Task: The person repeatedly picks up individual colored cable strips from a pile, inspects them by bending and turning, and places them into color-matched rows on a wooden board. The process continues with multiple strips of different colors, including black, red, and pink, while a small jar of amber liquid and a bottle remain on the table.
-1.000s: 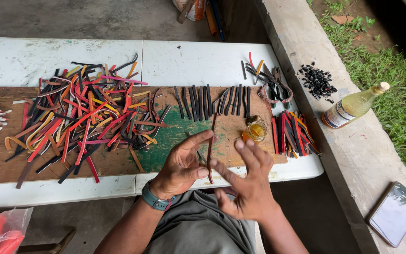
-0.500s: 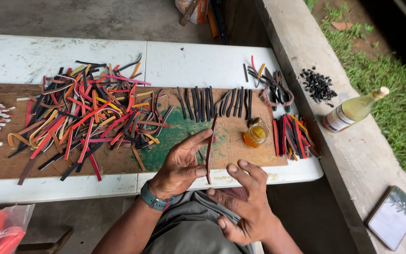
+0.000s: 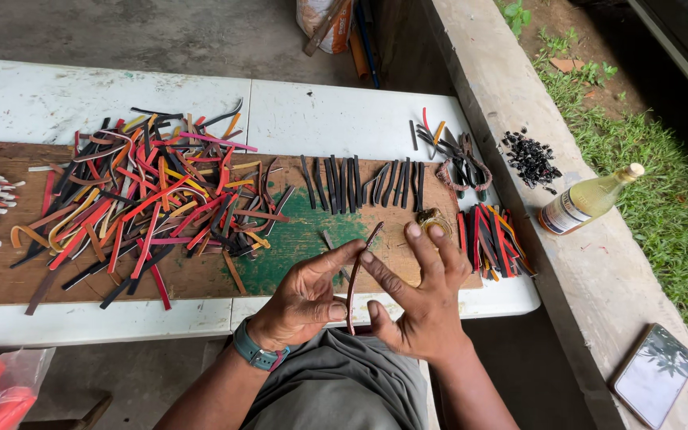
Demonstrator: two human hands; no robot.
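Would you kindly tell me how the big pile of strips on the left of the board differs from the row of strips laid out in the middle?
The big pile is a tangle of red, yellow, orange, pink and black strips crossing every way; the row is all dark strips lying side by side, nearly parallel. The pile holds far more strips than the row. Both lie on the wooden board, untouched by either hand.

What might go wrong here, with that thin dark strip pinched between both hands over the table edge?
The dark strip is held only by fingertips of the left hand and right hand, above the lap, so it may slip and fall. The right hand's fingers also hover by the small amber jar; a careless reach might knock it across the wooden board.
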